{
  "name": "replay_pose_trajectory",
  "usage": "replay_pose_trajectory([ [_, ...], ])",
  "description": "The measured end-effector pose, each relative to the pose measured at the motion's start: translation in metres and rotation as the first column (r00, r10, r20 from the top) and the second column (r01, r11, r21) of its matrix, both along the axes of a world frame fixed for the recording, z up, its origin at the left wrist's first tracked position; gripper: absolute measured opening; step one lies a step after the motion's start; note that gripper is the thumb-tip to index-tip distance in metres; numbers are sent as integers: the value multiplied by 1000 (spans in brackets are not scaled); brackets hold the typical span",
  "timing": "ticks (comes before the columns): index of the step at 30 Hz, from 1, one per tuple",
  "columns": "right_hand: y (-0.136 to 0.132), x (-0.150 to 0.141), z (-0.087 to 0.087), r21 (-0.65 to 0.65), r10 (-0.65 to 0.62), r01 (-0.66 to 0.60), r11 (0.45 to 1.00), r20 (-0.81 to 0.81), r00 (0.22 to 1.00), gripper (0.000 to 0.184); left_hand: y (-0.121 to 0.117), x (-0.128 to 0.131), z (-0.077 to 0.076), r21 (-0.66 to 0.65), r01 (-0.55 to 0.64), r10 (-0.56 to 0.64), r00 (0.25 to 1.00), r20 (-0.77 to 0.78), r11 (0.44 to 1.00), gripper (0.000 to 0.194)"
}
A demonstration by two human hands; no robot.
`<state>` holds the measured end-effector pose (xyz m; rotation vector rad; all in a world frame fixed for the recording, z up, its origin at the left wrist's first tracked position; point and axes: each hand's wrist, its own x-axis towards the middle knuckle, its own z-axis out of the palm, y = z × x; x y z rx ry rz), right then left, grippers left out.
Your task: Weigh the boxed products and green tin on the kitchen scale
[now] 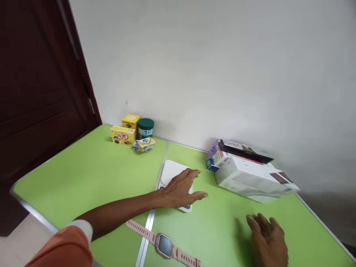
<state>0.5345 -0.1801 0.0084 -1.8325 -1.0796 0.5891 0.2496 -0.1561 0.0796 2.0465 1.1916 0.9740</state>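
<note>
My left hand (180, 189) is stretched over a flat white device (172, 171) with rounded corners and a dark strip at its near end. Its fingers and thumb are apart with nothing between them; whether the palm touches the device cannot be made out. Over the table's near right part, my right hand (268, 241) has loosely bent fingers, slightly apart, and holds nothing. A smartwatch (165, 245) with a pink strap lies stretched out below my left forearm, across the table's metal seam.
On the green table (116, 170), yellow boxes (123, 135), a green-lidded jar (145, 128) and a small crumpled-looking pack (144, 144) stand at back left. A large white box (247, 178) and smaller cartons (218, 155) sit at back right against the wall. A dark door (39, 92) is left.
</note>
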Motion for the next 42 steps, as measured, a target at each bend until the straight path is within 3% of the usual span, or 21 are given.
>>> replay_pose_trajectory([
  [2, -9, -25, 17, 3, 49, -50, 999, 26, 998, 112, -20, -52, -15, 4, -101, 100, 993, 54, 995, 57],
  [4, -10, -64, 35, 104, 111, -124, 987, 120, 986, 105, -29, -101, -34, -1, -285, 284, 954, 96, 958, 48],
  [6, 3, -115, 50, 250, 223, -270, 930, 201, 954, 85, -23, -143, -53, -20, -498, 496, 860, 120, 867, 51],
  [8, 29, -172, 57, 344, 390, -434, 833, 191, 901, 70, -8, -173, -68, -50, -631, 632, 764, 128, 774, 61],
  [10, 69, -228, 57, 321, 533, -544, 776, 129, 836, 67, 14, -190, -78, -74, -666, 669, 730, 139, 743, 73],
  [12, 114, -274, 51, 212, 615, -613, 761, 62, 786, 67, 36, -198, -84, -86, -660, 664, 730, 166, 747, 81],
  [16, 190, -328, 35, 99, 654, -657, 747, 70, 754, 70, 68, -203, -91, -71, -701, 697, 682, 224, 709, 86],
  [19, 215, -344, 25, 83, 710, -715, 694, 82, 699, 73, 80, -207, -96, -51, -756, 746, 629, 219, 652, 87],
  [21, 218, -349, 18, 62, 745, -749, 660, 75, 662, 76, 85, -209, -98, -52, -763, 757, 627, 184, 644, 87],
  [26, 208, -357, 12, -4, 770, -772, 636, 78, 634, 76, 89, -215, -98, -34, -734, 730, 668, 143, 679, 73],
  [31, 187, -358, 25, -49, 797, -799, 600, 127, 591, 65, 77, -225, -92, 0, -711, 707, 700, 102, 703, 70],
  [35, 160, -356, 32, -82, 834, -834, 546, 150, 532, 59, 51, -238, -85, -61, -617, 619, 785, 9, 784, 75],
  [40, 128, -350, 35, -102, 878, -872, 478, 91, 471, 55, 20, -253, -72, -55, -464, 465, 885, -8, 884, 119],
  [42, 125, -345, 39, -82, 899, -896, 437, 51, 434, 58, 18, -258, -65, -52, -392, 391, 920, -21, 919, 115],
])
